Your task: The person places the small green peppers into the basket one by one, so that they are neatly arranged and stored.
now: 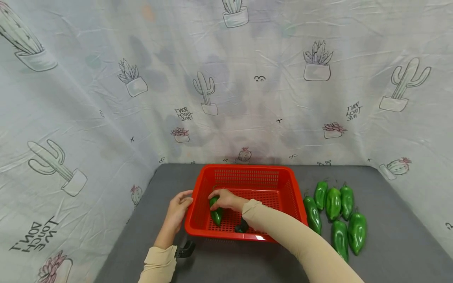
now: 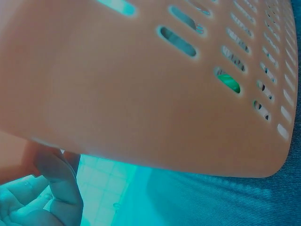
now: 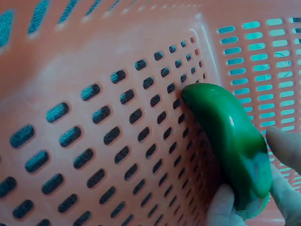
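Observation:
A red plastic basket (image 1: 247,236) with slotted walls and floor stands on the grey table. At its left side my left hand (image 1: 177,212) pinches the rim; in the left wrist view the fingers (image 2: 61,183) meet the rim's edge, partly hidden behind it. Inside the basket, near the left wall, my right hand (image 1: 226,199) grips a glossy green pepper (image 1: 216,216). Close up in the right wrist view, the thumb and fingers are around one end of this pepper (image 3: 225,127), while its other end lies near the basket floor.
Several green peppers (image 1: 333,203) lie on the table to the right of the basket, partly behind the right sleeve (image 1: 301,239). A white cloth with cactus drawings (image 1: 247,98) hangs behind and at both sides. A black strap (image 1: 185,249) is on the left wrist.

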The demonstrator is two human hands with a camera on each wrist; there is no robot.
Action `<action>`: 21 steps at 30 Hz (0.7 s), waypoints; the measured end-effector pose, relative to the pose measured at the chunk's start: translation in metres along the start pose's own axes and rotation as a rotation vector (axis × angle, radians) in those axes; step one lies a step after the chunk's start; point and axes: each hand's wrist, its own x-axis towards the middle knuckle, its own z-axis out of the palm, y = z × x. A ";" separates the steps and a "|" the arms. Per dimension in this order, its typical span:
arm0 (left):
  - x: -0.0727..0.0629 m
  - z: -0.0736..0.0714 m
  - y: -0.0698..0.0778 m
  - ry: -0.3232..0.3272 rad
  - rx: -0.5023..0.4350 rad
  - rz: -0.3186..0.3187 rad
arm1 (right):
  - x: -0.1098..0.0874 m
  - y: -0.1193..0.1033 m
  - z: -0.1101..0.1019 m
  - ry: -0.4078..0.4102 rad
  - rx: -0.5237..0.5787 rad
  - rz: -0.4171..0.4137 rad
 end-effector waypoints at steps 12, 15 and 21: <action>-0.002 -0.001 -0.001 -0.007 -0.020 -0.020 | -0.004 -0.002 -0.005 -0.062 -0.097 0.034; -0.001 -0.001 0.000 -0.009 -0.028 -0.018 | -0.005 -0.004 -0.008 -0.056 -0.140 0.013; 0.000 0.000 0.003 -0.006 -0.033 -0.015 | -0.006 -0.007 -0.018 -0.053 -0.168 -0.032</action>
